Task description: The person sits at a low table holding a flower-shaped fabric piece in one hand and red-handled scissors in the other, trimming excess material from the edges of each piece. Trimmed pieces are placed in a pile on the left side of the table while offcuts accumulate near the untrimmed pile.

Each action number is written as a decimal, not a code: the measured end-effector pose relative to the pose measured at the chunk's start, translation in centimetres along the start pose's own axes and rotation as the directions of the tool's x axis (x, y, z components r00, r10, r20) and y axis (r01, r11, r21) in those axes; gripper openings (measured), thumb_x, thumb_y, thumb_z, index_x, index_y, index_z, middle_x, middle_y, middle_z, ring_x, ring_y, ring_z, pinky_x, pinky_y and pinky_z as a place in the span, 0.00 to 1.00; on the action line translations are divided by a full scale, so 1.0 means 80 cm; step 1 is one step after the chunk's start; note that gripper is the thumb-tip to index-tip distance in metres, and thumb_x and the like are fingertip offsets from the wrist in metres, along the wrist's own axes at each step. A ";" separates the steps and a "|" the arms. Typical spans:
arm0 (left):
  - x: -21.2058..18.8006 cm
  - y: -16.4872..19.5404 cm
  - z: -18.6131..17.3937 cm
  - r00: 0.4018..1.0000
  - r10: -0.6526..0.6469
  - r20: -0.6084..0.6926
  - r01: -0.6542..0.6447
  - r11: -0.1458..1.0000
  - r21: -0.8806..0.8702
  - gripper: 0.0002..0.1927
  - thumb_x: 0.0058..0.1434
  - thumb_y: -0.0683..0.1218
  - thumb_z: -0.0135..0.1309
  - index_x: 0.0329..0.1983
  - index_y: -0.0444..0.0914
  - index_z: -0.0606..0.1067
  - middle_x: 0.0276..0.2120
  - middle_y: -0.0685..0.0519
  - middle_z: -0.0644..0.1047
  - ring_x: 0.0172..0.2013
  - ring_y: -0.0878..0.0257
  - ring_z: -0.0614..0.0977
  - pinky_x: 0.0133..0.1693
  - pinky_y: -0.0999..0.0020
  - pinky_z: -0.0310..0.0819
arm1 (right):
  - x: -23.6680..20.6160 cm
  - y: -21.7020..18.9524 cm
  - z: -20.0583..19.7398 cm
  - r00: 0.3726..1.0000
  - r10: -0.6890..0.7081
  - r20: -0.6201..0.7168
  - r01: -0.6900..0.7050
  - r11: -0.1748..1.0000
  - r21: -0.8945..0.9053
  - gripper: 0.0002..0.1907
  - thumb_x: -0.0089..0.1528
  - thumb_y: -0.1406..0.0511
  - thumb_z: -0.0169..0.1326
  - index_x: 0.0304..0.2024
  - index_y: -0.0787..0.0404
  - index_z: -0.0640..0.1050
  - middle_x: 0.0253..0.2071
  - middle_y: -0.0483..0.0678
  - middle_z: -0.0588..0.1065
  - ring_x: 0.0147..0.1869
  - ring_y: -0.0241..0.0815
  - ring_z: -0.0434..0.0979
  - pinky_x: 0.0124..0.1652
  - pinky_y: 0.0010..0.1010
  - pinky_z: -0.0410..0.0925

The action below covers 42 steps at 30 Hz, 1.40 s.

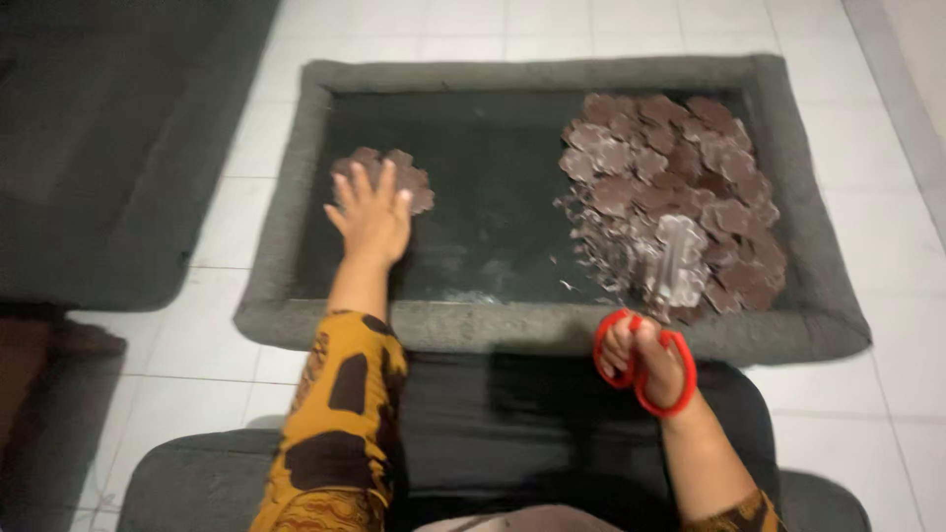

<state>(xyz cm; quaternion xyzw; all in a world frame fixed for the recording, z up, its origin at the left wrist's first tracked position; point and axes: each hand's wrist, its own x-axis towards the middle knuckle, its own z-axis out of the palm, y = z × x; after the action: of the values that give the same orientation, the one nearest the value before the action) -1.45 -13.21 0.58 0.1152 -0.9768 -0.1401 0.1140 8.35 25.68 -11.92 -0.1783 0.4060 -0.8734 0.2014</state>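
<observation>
Holding scissors: the right hand grips a pair of red-handled scissors at the near edge of the tray, right of centre.
Scissors direction: the long axis runs away from the person, handles nearest the body, blades pointing up and slightly right into the large pile; the blades are blurred.
Right hand: fingers curled shut through the red loops, closed around the handles.
Left hand: the left hand is stretched forward, fingers spread wide and flat, palm down, resting on the small stack of brown pieces.
Small stack: a few brown flower-shaped cutouts lie on the left side of the tray, partly under the fingertips.
Large pile: many more brown flower-shaped pieces are heaped on the right side of the tray, well apart from the small stack, with pale scraps along its near edge.
Tray: a wide, shallow grey rectangular tray with a thick padded rim and a dark bottom sits on a white tiled floor.
Sleeve: a mustard and dark brown patterned sleeve covers the left arm.
Surroundings: a dark grey mat lies to the left.
</observation>
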 end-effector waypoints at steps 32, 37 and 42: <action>-0.103 0.262 0.125 0.823 0.548 -0.149 -0.567 0.774 -0.284 0.54 0.58 0.73 0.59 0.78 0.41 0.56 0.75 0.34 0.52 0.76 0.38 0.46 0.68 0.31 0.31 | -0.011 -0.037 0.005 0.916 -0.316 -0.247 0.357 0.922 0.148 0.25 0.71 0.43 0.45 0.37 0.57 0.66 0.32 0.42 0.63 0.35 0.38 0.63 0.39 0.33 0.62; -0.110 0.296 0.142 0.776 0.580 -0.247 -0.629 0.681 -0.375 0.28 0.52 0.53 0.67 0.58 0.46 0.78 0.57 0.49 0.74 0.62 0.49 0.69 0.62 0.43 0.55 | -0.015 -0.033 -0.003 0.900 -0.308 -0.307 0.367 0.917 0.158 0.25 0.71 0.43 0.45 0.38 0.57 0.68 0.31 0.42 0.63 0.35 0.38 0.64 0.39 0.33 0.63; -0.112 0.299 0.151 0.794 0.507 -0.336 -0.608 0.659 -0.442 0.14 0.56 0.49 0.64 0.46 0.45 0.82 0.46 0.54 0.81 0.52 0.54 0.78 0.55 0.51 0.61 | -0.013 -0.028 -0.008 0.922 -0.309 -0.233 0.339 0.936 0.099 0.22 0.71 0.46 0.47 0.38 0.58 0.68 0.32 0.43 0.64 0.35 0.37 0.65 0.41 0.34 0.64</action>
<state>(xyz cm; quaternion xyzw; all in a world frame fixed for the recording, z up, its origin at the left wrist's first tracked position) -0.64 14.45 -5.23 -0.2145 -0.8716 -0.3501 0.2679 8.46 27.92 -10.66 -0.1341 0.3291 -0.9345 0.0211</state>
